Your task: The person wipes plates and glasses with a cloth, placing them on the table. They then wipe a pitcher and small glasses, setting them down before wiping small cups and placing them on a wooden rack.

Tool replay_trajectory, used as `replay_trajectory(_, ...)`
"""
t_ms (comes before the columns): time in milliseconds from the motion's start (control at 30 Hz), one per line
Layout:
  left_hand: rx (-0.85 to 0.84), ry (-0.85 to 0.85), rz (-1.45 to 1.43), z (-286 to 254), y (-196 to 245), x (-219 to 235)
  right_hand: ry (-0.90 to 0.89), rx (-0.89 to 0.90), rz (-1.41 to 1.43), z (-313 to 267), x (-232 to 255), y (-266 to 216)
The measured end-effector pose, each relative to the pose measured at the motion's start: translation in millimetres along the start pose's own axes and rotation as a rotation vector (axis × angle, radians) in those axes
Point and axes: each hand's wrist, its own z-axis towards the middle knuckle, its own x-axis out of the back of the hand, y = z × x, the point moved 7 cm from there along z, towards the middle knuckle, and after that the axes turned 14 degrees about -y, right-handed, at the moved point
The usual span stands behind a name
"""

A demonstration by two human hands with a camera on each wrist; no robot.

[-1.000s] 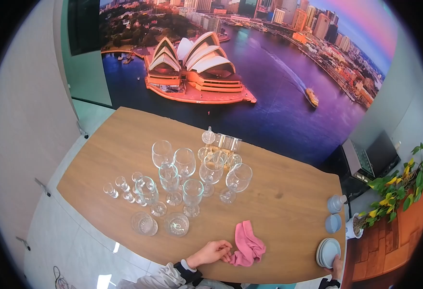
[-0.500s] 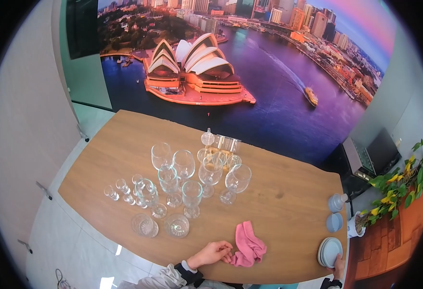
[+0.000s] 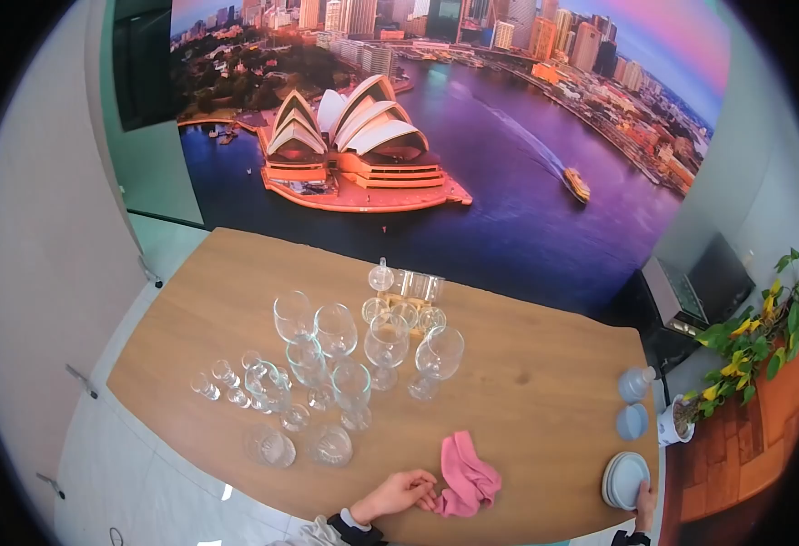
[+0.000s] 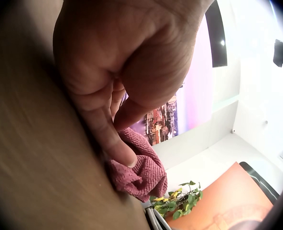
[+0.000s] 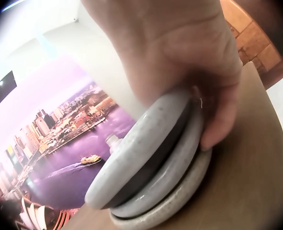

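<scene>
Right, I see the desk (image 3: 545, 364) under everything, with stemmed glasses (image 3: 336, 329) beyond my left hand (image 3: 398, 494), off to its left. That hand is loosely curled, gripping nothing, its fingers touching the pink cloth (image 3: 466, 473) just to its right. My right hand (image 3: 645, 505) is partly closed, gripping the rim of the stacked plates (image 3: 630, 480); a smaller blue bowl (image 3: 632, 421) sits beyond it.

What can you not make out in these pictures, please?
Whether the left hand pinches the pink cloth: left wrist view, its own fingers block the contact.
Faces of the lower plates: head view, mostly covered by the top plate.
Number of small glasses: head view, tiny and overlapped by a goblet.
</scene>
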Motion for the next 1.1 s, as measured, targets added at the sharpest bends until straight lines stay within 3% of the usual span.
replay_trajectory(33,0.001,-0.009,-0.007,0,0,-1,-0.003,0.002,0.001,-19,-1,-20)
replay_trajectory(100,0.001,-0.016,-0.013,1,-1,1,0.111,0.157,-0.378,-58,3,-70)
replay_trajectory(133,0.002,-0.021,-0.016,1,-2,1,0.111,0.158,-0.377,-63,3,-70)
replay_trajectory(200,0.004,-0.027,-0.021,2,-5,1,0.431,0.357,-0.481,-86,17,-88)
replay_trajectory(233,0.003,-0.027,-0.022,3,-5,1,0.429,0.357,-0.483,-104,18,-101)
replay_trajectory(300,0.008,-0.022,-0.027,2,-7,2,0.496,0.593,-0.444,-170,8,-168)
replay_trajectory(333,0.007,-0.030,-0.027,2,-7,1,0.492,0.587,-0.447,-192,-4,-189)
replay_trajectory(400,0.018,-0.046,-0.029,2,-6,0,0.338,0.630,-0.112,-238,-30,-229)
replay_trajectory(467,0.020,-0.036,-0.036,2,-5,0,0.132,0.652,-0.185,-309,-81,-298)
replay_trajectory(533,0.024,-0.036,-0.034,2,-2,0,0.099,0.926,-0.276,-336,-131,-320)
replay_trajectory(600,0.021,-0.030,-0.030,0,0,-1,-0.099,0.963,-0.209,-372,-180,-358)
replay_trajectory(733,0.018,-0.031,-0.022,0,4,-4,-0.565,1.079,-0.108,-407,-276,-382)
replay_trajectory(833,0.001,-0.016,-0.006,1,3,-1,-0.614,1.202,-0.228,-415,-324,-379)
replay_trajectory(933,-0.023,-0.011,0.000,0,3,-1,-0.557,1.202,-0.403,-386,-360,-364)
replay_trajectory(1100,-0.036,-0.044,-0.033,-1,3,-2,-0.503,1.161,-0.352,-364,-372,-367)
